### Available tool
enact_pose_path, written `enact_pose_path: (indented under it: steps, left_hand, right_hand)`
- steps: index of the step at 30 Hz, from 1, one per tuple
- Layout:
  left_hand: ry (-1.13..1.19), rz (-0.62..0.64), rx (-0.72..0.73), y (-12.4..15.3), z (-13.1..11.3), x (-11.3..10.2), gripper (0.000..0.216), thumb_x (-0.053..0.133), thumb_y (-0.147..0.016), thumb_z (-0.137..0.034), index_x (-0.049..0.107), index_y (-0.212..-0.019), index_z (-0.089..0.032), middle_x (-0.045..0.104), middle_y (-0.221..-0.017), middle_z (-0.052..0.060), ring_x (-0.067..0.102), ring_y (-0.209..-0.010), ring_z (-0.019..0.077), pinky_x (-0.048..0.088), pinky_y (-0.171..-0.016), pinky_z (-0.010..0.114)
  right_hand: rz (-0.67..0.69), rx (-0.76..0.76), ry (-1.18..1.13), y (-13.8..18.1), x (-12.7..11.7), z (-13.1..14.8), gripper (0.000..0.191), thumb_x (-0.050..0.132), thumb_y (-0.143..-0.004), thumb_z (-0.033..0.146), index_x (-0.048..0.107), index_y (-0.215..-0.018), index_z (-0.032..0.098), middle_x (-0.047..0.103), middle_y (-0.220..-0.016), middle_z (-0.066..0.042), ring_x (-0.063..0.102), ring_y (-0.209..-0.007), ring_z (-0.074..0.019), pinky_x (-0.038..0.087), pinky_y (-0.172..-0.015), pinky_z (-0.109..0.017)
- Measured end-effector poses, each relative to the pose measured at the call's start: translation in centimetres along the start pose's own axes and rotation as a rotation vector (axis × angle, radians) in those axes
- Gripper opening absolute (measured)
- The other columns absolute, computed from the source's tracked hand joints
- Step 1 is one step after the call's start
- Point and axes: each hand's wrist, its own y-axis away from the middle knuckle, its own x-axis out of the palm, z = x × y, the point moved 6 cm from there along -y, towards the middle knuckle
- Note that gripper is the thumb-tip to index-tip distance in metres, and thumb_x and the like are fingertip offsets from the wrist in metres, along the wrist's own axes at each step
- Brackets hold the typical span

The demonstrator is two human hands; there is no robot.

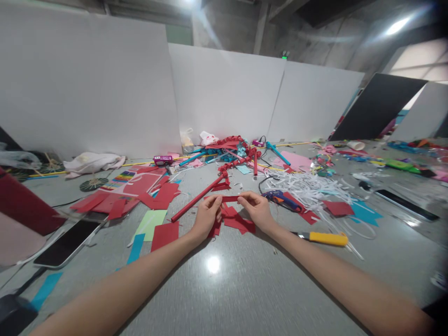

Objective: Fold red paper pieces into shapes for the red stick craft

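Stretched between my two hands is a narrow red paper strip (230, 199). My left hand (209, 215) pinches its left end between thumb and fingers, and my right hand (257, 210) pinches the right end. Under and just beyond the hands lie several cut pieces of red paper (240, 221). A rolled red paper tube (196, 198) slants away to the left of my left hand, its far end at a red paper chain (233, 163). Close to my right hand rests a blue glue gun (285, 200).
A yellow-handled cutter (329, 239) lies by my right forearm. White paper shreds (311, 186) are heaped at the right. Phones lie at the left (68, 242) and right (406, 204). Red sheets (165, 236) and blue strips (136, 249) sit near my left arm. White panels (227, 93) stand behind.
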Motion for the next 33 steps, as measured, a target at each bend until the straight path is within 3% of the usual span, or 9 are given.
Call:
enact_pose_path:
  steps: [6,14,22,27,30,33]
  left_hand:
    - [0.003,-0.030,-0.002,-0.1,0.1,-0.3,0.037,0.063,-0.090,-0.055,0.060,-0.083,-0.019,0.051,-0.060,-0.005,0.043,-0.042,0.0069,0.039,-0.043,0.021]
    - [-0.108,-0.042,0.029,0.0,0.3,-0.6,0.043,0.054,-0.095,-0.057,0.057,-0.074,-0.019,0.042,-0.047,-0.007,0.041,-0.040,0.0090,0.041,-0.046,0.022]
    - [-0.265,-0.022,0.045,0.0,0.0,-0.2,0.040,0.064,-0.090,-0.053,0.066,-0.076,-0.016,0.060,-0.059,-0.001,0.045,-0.041,0.0085,0.038,-0.045,0.022]
    - [-0.355,-0.015,0.044,0.0,0.0,-0.2,0.040,0.061,-0.092,-0.051,0.072,-0.079,-0.015,0.059,-0.056,-0.001,0.048,-0.044,0.0104,0.040,-0.049,0.024]
    - [-0.504,0.019,0.119,0.3,-0.4,0.2,0.039,0.059,-0.094,-0.047,0.072,-0.077,-0.015,0.066,-0.065,0.002,0.056,-0.055,0.0132,0.042,-0.057,0.025]
    - [-0.691,0.141,0.220,1.1,-1.0,1.4,0.036,0.052,-0.099,-0.039,0.073,-0.083,-0.016,0.071,-0.075,0.003,0.062,-0.069,0.0166,0.042,-0.067,0.026]
  right_hand:
    - [-0.008,-0.016,-0.020,0.0,-0.1,-0.1,0.020,0.074,-0.087,0.041,0.077,-0.088,0.022,0.075,-0.086,-0.003,0.065,-0.076,-0.0207,0.050,-0.073,-0.032]
    - [0.008,0.016,0.027,0.2,-0.1,0.1,0.024,0.071,-0.090,0.041,0.077,-0.079,0.020,0.074,-0.075,-0.004,0.064,-0.068,-0.0202,0.047,-0.065,-0.031]
    - [0.030,-0.010,0.053,0.0,-0.2,0.2,0.025,0.070,-0.091,0.040,0.077,-0.081,0.019,0.074,-0.074,-0.004,0.066,-0.070,-0.0206,0.049,-0.068,-0.031]
    - [0.041,-0.013,0.071,-0.3,-0.3,-0.2,0.023,0.069,-0.091,0.039,0.077,-0.082,0.019,0.074,-0.075,-0.004,0.067,-0.070,-0.0203,0.050,-0.067,-0.030]
    - [0.057,-0.078,0.110,-0.2,-0.3,0.2,0.021,0.068,-0.092,0.036,0.076,-0.081,0.020,0.073,-0.074,-0.003,0.066,-0.069,-0.0198,0.050,-0.067,-0.031]
    - [0.134,-0.234,0.170,0.2,0.3,1.4,0.019,0.066,-0.094,0.032,0.076,-0.082,0.021,0.071,-0.073,-0.003,0.064,-0.068,-0.0192,0.050,-0.069,-0.032]
